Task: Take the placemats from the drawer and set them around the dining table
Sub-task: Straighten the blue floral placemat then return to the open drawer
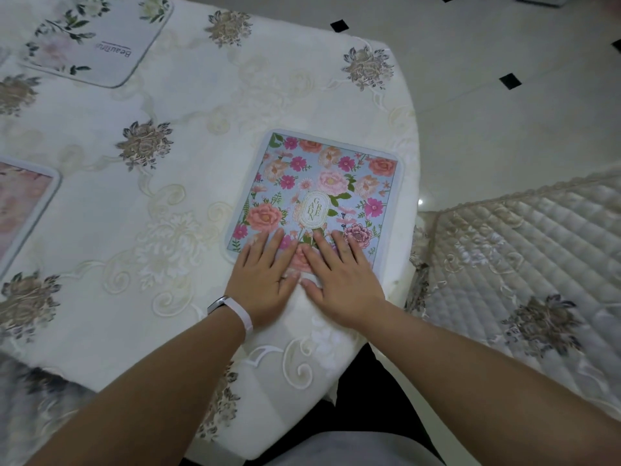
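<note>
A blue placemat [319, 183] printed with pink and red flowers lies flat near the right edge of the dining table [188, 105]. Both my hands press on its near edge with straight fingers. My left hand [265, 277], with a white wristband, covers the mat's near left part. My right hand [342, 277] lies beside it on the near right part. A white placemat [100, 38] with green leaves lies at the far left. A pink placemat [23, 203] shows partly at the left edge.
The table wears a white embroidered cloth with grey-brown flowers. A chair with a quilted cream cover [524, 264] stands to the right of the table. Pale floor tiles with small black squares [510, 81] lie beyond.
</note>
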